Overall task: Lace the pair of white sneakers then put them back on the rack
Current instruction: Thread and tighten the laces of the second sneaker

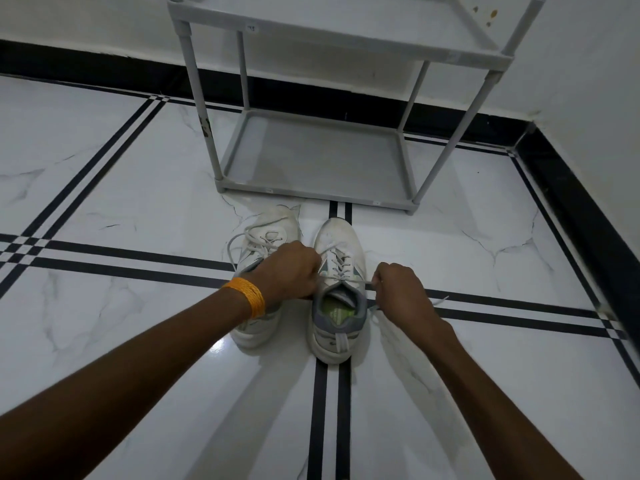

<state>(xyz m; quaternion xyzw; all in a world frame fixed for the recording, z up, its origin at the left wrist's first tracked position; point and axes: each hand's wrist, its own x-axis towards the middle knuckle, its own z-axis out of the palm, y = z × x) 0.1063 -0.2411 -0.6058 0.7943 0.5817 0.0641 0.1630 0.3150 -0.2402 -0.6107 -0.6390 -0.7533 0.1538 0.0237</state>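
The left hand (291, 270) covers the rear half of the left sneaker (265, 271), so that shoe's collar and upper eyelets are hidden; only its toe, some loose loops of lace and a strip of sole near the wrist show. The rack (313, 131) is cut off at the top of the view, leaving just its lower shelf and part of a second one visible. Which eyelets are threaded on the right sneaker (340, 289) is hard to make out.

Both sneakers stand side by side on the floor (121, 188), toes toward the rack and just in front of its lower shelf, not on it. The right sneaker sits between the two hands. The left hand is closed at the shoe's left edge, its grip pinched on one end of the shoelace (341, 277). The right hand (401, 292) is closed just beside the shoe's right edge, its grip clamped on the other end, whose free tail trails past the knuckles onto the floor. The lace runs taut across the tongue between them.

The sneakers are white with grey collars and a greenish insole in the right one. The rack is grey plastic with round posts and flat trays. The floor is glossy white marble-patterned tile crossed by paired black lines. An orange thread band (247, 296) wraps the left wrist.
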